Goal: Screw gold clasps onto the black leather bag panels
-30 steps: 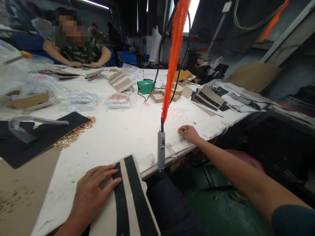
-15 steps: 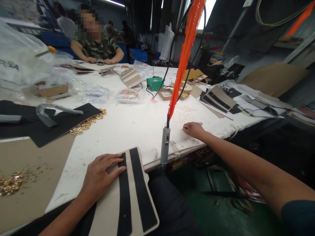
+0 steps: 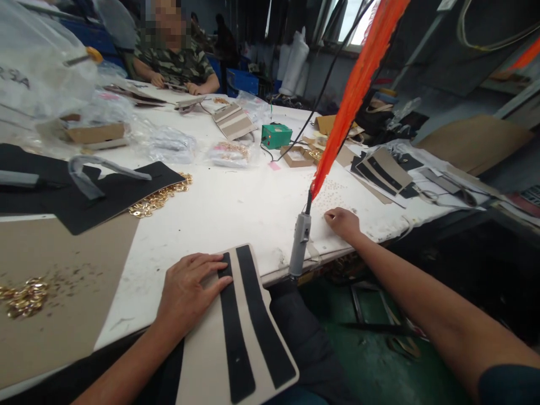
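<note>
Steadying the striped panel [image 3: 240, 337] at the bench [image 3: 169, 242] edge seems the step in hand, left hand [image 3: 185, 289] spread on it, right hand [image 3: 343, 224] curled near tiny pieces [image 3: 335, 192], contents unclear; the next move calls for a steady panel.

A dark room with a green floor [image 3: 358, 360]

A big white table [image 3: 228, 202] fills the middle. Blue bins [image 3: 243, 82] are behind it. Bright light comes through a window [image 3: 348, 18] in the back.
</note>
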### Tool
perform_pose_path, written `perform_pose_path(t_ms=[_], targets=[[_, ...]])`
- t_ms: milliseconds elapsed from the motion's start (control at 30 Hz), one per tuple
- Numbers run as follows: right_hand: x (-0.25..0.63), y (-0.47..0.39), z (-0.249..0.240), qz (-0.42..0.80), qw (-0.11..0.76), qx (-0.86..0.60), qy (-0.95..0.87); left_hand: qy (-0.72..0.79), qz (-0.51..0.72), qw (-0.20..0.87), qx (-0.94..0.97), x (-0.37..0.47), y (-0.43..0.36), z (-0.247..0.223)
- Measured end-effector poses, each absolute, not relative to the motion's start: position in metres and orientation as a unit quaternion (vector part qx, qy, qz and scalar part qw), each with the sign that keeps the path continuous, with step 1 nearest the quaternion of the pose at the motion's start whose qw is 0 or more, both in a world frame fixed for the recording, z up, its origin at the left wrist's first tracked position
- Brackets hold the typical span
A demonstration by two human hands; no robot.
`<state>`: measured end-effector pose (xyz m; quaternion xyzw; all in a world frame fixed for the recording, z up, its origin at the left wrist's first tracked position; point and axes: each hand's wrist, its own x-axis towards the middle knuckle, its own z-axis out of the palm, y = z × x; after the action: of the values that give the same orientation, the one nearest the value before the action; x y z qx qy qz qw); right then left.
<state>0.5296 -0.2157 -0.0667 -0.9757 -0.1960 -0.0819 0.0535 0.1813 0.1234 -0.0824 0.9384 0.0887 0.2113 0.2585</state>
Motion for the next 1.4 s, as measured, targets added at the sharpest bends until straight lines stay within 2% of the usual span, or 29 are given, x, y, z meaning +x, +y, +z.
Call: perform_pose_path(t_ms=[200, 300, 400, 467, 567, 733, 933, 1100, 1400], targets=[[0.489, -0.22, -0.041, -0.074, 0.192, -0.966, -0.158, 0.105, 0.201, 0.273, 0.935, 0.176, 0.118, -0.082], [0.428, -0.215, -0.021, -0.063, 0.342, -0.924, -0.161, 0.113, 0.194, 0.28, 0.933, 0.174, 0.116, -0.08], [0.354, -0.188, -0.011, 0.007, 0.461, -0.868, -0.186, 0.116, 0.19, 0.286, 0.932, 0.173, 0.115, -0.078], [0.314, -0.155, -0.014, 0.099, 0.49, -0.833, -0.237, 0.118, 0.19, 0.29, 0.931, 0.173, 0.114, -0.077], [0.287, -0.097, -0.027, 0.196, 0.47, -0.791, -0.339, 0.119, 0.192, 0.295, 0.929, 0.173, 0.114, -0.078], [0.297, -0.038, -0.048, 0.186, 0.386, -0.776, -0.463, 0.118, 0.2, 0.304, 0.924, 0.171, 0.113, -0.08], [0.3, -0.029, -0.054, 0.182, 0.319, -0.813, -0.451, 0.128, 0.211, 0.306, 0.919, 0.169, 0.111, -0.079], [0.301, -0.026, -0.055, 0.223, 0.314, -0.842, -0.378, 0.126, 0.206, 0.307, 0.921, 0.169, 0.112, -0.079], [0.309, -0.025, -0.057, 0.251, 0.333, -0.827, -0.376, 0.123, 0.208, 0.302, 0.922, 0.17, 0.112, -0.08]])
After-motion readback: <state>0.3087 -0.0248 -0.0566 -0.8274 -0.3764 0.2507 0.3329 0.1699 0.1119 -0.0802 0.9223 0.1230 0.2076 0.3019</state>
